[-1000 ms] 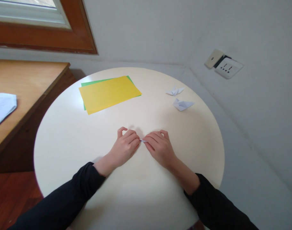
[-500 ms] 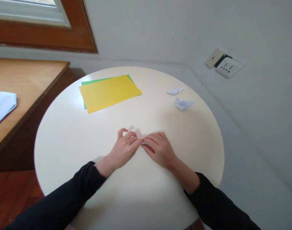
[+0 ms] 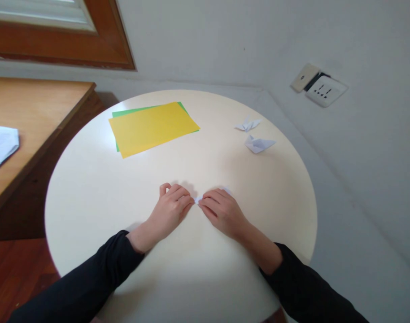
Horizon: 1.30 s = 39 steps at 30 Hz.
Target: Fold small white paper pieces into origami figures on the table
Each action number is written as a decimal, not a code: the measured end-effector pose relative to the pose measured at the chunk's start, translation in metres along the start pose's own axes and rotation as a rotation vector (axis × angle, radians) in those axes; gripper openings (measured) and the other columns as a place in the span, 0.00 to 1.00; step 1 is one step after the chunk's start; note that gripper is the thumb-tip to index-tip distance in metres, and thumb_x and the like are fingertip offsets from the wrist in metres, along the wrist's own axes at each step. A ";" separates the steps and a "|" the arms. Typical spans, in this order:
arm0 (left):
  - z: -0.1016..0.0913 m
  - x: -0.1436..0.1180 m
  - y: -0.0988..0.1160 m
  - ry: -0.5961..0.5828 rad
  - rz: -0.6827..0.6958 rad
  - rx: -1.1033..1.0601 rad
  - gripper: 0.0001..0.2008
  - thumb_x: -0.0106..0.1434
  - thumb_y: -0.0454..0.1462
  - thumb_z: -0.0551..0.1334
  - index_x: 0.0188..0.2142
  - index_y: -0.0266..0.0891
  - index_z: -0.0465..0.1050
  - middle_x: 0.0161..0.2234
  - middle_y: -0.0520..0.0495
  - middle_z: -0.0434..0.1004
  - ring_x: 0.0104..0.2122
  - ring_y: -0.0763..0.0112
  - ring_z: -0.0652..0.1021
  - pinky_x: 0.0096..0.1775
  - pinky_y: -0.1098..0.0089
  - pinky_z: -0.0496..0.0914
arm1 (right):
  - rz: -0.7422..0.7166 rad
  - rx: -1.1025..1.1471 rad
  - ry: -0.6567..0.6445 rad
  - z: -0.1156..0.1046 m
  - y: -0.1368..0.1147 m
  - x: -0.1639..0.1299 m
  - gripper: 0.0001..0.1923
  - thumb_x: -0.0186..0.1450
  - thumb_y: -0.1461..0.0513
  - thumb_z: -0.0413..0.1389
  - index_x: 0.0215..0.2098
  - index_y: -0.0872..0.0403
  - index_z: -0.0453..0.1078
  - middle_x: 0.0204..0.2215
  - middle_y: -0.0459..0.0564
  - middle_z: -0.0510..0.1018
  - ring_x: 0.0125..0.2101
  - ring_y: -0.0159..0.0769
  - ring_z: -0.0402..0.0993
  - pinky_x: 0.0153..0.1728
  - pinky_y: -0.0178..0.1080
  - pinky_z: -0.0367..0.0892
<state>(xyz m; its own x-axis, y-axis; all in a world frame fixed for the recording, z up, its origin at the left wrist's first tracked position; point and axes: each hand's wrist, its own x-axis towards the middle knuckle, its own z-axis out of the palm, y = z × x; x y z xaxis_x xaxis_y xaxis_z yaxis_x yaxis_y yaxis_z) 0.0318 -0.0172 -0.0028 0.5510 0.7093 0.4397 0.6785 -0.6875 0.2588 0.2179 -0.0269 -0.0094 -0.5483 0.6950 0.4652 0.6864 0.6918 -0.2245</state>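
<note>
Round cream table point(image 3: 90, 188) set in a white-walled corner, wooden desk point(image 3: 33, 112) to the left under a wood-framed window, wall socket point(image 3: 321, 87) on the right-hand wall. Both hands are working at the table's middle, fingertips nearly touching. Left hand point(image 3: 169, 211) is curling its fingers down onto a small white folded paper point(image 3: 198, 198); right hand point(image 3: 221, 211) is doing the same from the other side. Each hand is closed in a pinch or press on the paper, which is lying on or just above the tabletop and mostly hidden under the fingers, only a sliver showing between them. Shape of the fold cannot be told.

Progress, as a judgement: two finished white paper figures point(image 3: 255, 137) are sitting well apart toward the far right edge, so this piece looks like a third one, midway through folding and already reduced to a small size. A yellow sheet point(image 3: 153, 128) is lying over a green sheet point(image 3: 124, 112) at the far left, both flat and unfolded, apparently stock not yet started.
</note>
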 end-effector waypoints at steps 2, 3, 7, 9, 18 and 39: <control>0.000 0.000 0.000 -0.006 -0.007 -0.012 0.09 0.64 0.33 0.56 0.28 0.40 0.71 0.28 0.51 0.76 0.32 0.69 0.70 0.41 0.62 0.54 | 0.006 0.000 0.002 0.000 0.000 0.000 0.08 0.65 0.66 0.51 0.28 0.54 0.69 0.28 0.49 0.75 0.32 0.35 0.68 0.34 0.37 0.62; 0.000 0.000 0.000 -0.008 -0.003 -0.013 0.09 0.64 0.33 0.56 0.29 0.40 0.71 0.28 0.51 0.75 0.32 0.69 0.70 0.40 0.63 0.54 | 0.008 -0.003 0.003 -0.001 0.000 0.000 0.08 0.65 0.66 0.51 0.29 0.54 0.69 0.28 0.49 0.75 0.32 0.35 0.68 0.34 0.37 0.62; 0.000 0.001 -0.001 -0.010 0.034 0.005 0.10 0.65 0.33 0.55 0.28 0.39 0.71 0.28 0.51 0.75 0.31 0.69 0.69 0.39 0.63 0.55 | -0.013 -0.024 0.014 -0.002 -0.001 0.001 0.06 0.64 0.67 0.52 0.33 0.54 0.71 0.29 0.49 0.76 0.32 0.35 0.69 0.34 0.37 0.62; -0.001 0.002 -0.001 -0.010 0.054 0.012 0.10 0.65 0.33 0.55 0.28 0.38 0.71 0.28 0.50 0.75 0.31 0.69 0.69 0.39 0.63 0.55 | -0.019 -0.032 0.020 -0.001 -0.002 0.002 0.07 0.64 0.68 0.52 0.32 0.54 0.71 0.29 0.49 0.76 0.32 0.35 0.69 0.34 0.38 0.62; -0.003 0.006 0.000 -0.017 0.043 0.016 0.10 0.64 0.33 0.55 0.27 0.39 0.71 0.27 0.51 0.75 0.30 0.68 0.68 0.36 0.63 0.55 | 0.062 0.074 0.034 0.002 -0.003 0.003 0.06 0.63 0.66 0.53 0.32 0.54 0.71 0.30 0.49 0.77 0.33 0.35 0.70 0.34 0.38 0.64; -0.004 0.009 -0.010 -0.186 -0.150 -0.285 0.06 0.61 0.35 0.57 0.29 0.40 0.71 0.30 0.51 0.75 0.34 0.68 0.70 0.40 0.62 0.58 | 0.411 0.448 -0.143 -0.009 -0.001 0.026 0.08 0.57 0.70 0.57 0.23 0.54 0.68 0.24 0.45 0.72 0.30 0.32 0.68 0.31 0.34 0.64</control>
<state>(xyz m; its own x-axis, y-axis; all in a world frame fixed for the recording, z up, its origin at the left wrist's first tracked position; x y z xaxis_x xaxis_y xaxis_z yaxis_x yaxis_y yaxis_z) 0.0280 -0.0041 0.0016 0.5526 0.8035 0.2216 0.6101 -0.5710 0.5492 0.2070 -0.0113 0.0104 -0.3621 0.9196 0.1524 0.6046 0.3562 -0.7124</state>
